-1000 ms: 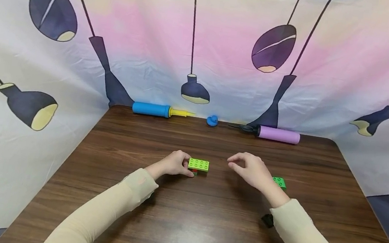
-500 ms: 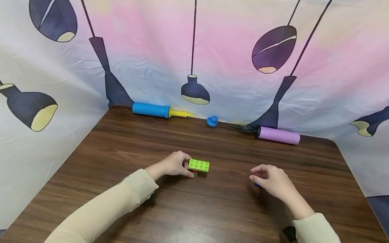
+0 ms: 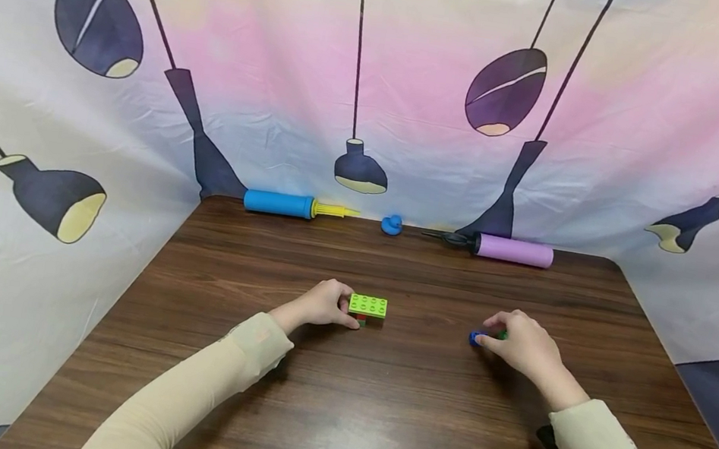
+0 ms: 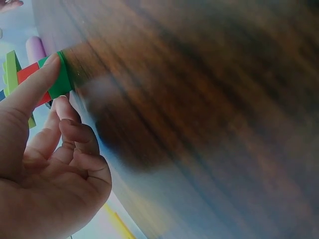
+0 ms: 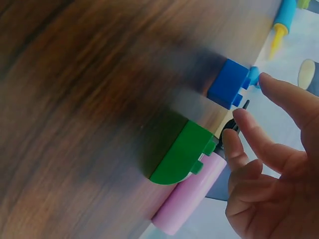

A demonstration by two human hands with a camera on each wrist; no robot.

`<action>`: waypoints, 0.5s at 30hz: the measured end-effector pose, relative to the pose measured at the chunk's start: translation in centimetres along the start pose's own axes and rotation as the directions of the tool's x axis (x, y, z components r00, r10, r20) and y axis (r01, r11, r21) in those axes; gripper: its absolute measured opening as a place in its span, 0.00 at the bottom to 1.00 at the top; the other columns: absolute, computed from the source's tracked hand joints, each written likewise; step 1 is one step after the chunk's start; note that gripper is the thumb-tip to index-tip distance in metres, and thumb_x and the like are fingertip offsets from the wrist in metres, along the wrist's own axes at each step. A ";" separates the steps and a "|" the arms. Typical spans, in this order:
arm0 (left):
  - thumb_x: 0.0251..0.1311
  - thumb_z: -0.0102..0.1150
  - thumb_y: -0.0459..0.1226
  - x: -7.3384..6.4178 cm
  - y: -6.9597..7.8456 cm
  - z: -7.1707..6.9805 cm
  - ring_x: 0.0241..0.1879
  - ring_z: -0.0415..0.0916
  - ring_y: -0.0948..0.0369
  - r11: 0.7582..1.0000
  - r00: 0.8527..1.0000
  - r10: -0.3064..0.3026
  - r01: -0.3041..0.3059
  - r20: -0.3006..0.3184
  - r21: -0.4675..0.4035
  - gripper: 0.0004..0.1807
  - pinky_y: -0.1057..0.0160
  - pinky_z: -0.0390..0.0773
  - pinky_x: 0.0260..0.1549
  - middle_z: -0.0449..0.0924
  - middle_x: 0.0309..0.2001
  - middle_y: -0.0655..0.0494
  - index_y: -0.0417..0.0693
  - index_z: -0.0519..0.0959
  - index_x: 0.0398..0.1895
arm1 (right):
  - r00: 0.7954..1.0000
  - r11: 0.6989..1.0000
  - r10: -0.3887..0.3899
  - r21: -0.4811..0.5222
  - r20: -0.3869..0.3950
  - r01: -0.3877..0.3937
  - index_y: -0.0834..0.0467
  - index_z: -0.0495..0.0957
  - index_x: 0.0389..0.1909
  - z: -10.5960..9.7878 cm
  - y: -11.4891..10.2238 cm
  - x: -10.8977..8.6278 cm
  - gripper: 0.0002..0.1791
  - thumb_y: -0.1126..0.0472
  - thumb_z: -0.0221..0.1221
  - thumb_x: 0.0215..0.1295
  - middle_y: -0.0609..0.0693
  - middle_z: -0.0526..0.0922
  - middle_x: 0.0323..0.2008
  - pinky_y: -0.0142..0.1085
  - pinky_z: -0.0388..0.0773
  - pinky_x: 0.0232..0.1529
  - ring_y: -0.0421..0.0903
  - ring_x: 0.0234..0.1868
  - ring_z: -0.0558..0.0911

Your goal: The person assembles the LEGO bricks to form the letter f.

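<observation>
Left of the table's middle, my left hand [image 3: 324, 302] pinches a small stack of toy building bricks between thumb and fingers. A lime brick [image 3: 368, 305] with studs tops the stack; in the left wrist view, a red brick [image 4: 29, 73] and a green brick [image 4: 62, 82] sit beneath it. The thumb lies across the green one. My right hand [image 3: 525, 346] hovers over a blue brick [image 5: 228, 83] and a green brick with a rounded side [image 5: 184, 154]. Its thumb and index finger are apart, with nothing between them; the other fingers are loosely bent.
Along the back edge of the wooden table [image 3: 375, 411] lie a blue hand pump [image 3: 279, 203] with a yellow nozzle, a small blue rubber duck [image 3: 392, 224] and a purple hand pump [image 3: 514, 250]. Behind them hangs a cloth [image 3: 273, 51] printed with lamps.
My right hand has moved right and lower from near the middle, coming over the loose blue and green bricks. The left hand and its stack have stayed in place.
</observation>
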State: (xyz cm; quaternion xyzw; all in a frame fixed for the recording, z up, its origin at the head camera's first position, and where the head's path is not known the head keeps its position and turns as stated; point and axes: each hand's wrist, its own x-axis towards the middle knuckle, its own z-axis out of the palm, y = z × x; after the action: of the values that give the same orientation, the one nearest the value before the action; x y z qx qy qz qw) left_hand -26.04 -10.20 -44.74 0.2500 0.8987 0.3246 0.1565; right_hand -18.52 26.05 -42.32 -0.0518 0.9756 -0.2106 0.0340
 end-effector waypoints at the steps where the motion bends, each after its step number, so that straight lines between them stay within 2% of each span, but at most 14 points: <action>1: 0.50 0.74 0.37 0.0 0.0 0.0 0.16 0.63 0.64 1.000 1.000 0.001 -0.001 0.000 0.001 0.16 0.66 0.66 0.22 0.70 0.16 0.58 0.45 0.72 0.21 | 1.000 1.000 0.002 -0.008 -0.003 -0.002 0.57 0.82 0.46 0.1 0.0 0.0 0.21 0.46 0.66 0.59 0.54 0.80 0.41 0.49 0.75 0.35 0.53 0.41 0.79; 7: 0.50 0.74 0.38 0.2 -0.2 0.0 0.16 0.63 0.64 1.000 1.000 -0.001 0.001 0.004 -0.002 0.16 0.66 0.66 0.22 0.71 0.17 0.58 0.45 0.73 0.22 | 1.000 1.000 -0.010 -0.018 0.002 0.010 0.55 0.83 0.45 0.7 -0.4 0.2 0.19 0.48 0.68 0.58 0.49 0.82 0.37 0.46 0.76 0.33 0.50 0.39 0.80; 15: 0.50 0.74 0.38 0.1 -0.3 0.1 0.16 0.62 0.65 1.000 1.000 0.008 -0.008 0.004 -0.013 0.16 0.66 0.66 0.22 0.70 0.16 0.58 0.45 0.73 0.21 | 0.999 0.999 -0.042 0.030 0.016 0.041 0.54 0.83 0.45 1.5 -1.3 0.5 0.17 0.50 0.69 0.57 0.47 0.83 0.36 0.45 0.75 0.32 0.46 0.36 0.80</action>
State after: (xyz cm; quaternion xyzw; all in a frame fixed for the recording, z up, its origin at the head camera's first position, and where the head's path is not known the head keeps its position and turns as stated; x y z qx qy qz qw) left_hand -26.19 -10.26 -45.00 0.2531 0.8953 0.3305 0.1588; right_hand -18.79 24.21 -43.20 -0.0733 0.9708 -0.2250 0.0384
